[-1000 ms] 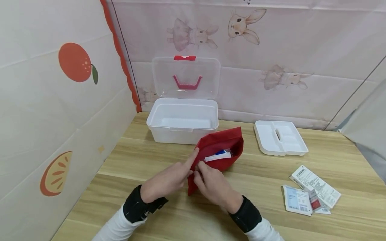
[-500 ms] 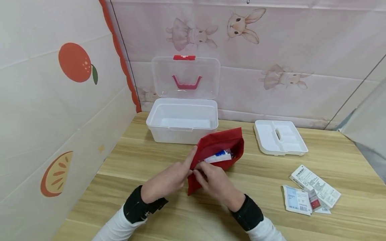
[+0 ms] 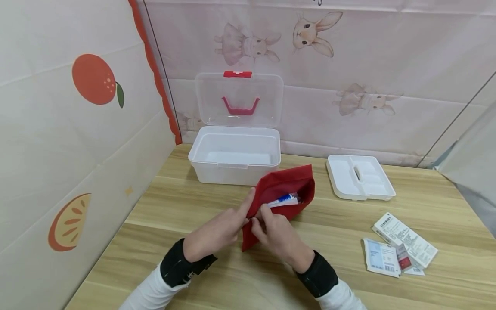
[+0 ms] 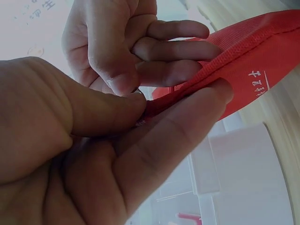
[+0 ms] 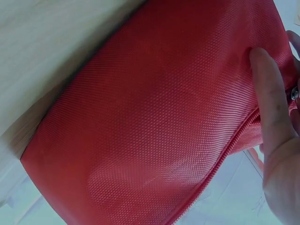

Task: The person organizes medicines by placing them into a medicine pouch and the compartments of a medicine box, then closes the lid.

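Observation:
In the head view a red fabric zip pouch [image 3: 288,173] stands tilted on the table with its mouth gaping. A white strip and a blue-and-white packet [image 3: 286,199] show inside. My left hand [image 3: 217,232] grips the pouch at the near left end of its opening, index finger stretched along the outside. Beside it, my right hand [image 3: 280,237] pinches at the zip, thumb against bent index finger. A metal zip slider [image 5: 294,92] appears at the right edge of the right wrist view, by the fingers. In the left wrist view both thumbs meet at the pouch's edge [image 4: 187,89].
Behind the pouch stands a white box [image 3: 222,172] with its clear lid [image 3: 209,97] raised. A white divided tray [image 3: 345,172] lies at the back right. To the right lie a printed carton [image 3: 407,239], a blue-and-white sachet [image 3: 381,257] and a small red-marked packet [image 3: 404,261].
The pouch has shifted very slightly to the right, and the white strip inside it shows less. Both hands stay at the same end of the zip with only small finger movements.

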`<state>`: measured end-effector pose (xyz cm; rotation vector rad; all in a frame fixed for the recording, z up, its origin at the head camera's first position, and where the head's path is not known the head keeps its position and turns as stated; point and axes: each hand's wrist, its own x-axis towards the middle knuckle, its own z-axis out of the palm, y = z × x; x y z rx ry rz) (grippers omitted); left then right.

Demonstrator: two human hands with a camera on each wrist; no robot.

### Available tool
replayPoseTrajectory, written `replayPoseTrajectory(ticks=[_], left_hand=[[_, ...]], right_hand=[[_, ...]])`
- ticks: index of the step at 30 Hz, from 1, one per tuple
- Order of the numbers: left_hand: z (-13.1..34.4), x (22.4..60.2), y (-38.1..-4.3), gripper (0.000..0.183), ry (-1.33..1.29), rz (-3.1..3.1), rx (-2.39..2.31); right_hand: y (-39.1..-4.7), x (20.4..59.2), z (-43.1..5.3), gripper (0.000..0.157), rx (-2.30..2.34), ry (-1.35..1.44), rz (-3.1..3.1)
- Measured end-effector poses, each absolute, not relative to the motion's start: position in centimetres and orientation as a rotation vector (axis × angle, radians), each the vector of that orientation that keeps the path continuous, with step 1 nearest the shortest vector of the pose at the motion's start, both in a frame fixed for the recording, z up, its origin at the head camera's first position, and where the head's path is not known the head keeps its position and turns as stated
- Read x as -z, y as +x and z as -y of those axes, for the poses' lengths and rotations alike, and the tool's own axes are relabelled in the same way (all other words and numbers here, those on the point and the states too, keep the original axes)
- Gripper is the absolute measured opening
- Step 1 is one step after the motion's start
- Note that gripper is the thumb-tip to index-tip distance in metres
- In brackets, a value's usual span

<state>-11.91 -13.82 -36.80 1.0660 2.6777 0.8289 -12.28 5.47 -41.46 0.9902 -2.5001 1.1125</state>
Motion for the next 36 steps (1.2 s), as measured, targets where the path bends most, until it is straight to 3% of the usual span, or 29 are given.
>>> replayPoseTrajectory(ticks=[12,20,28,36], left_hand=[[13.99,37.12,-11.81,0.112,1.076,-2.673,-0.845],[13.94,37.14,-11.88,0.104,1.133,-2.676,-0.845],[13.45,37.20,-12.01,0.083,1.046,-2.734,-0.850],[13.30,37.31,-12.03,0.082,1.107,-2.794,-0.831]], right_hand=[[-12.23,41.82,-5.29,0.019,-1.100,0.858,2.492],[-12.25,41.74,-5.37,0.020,-1.074,0.792,2.513],[-12.32,41.96,-5.30,0.017,-1.028,0.803,2.493],[-12.57,41.94,-5.48,0.015,-0.974,0.858,2.435]])
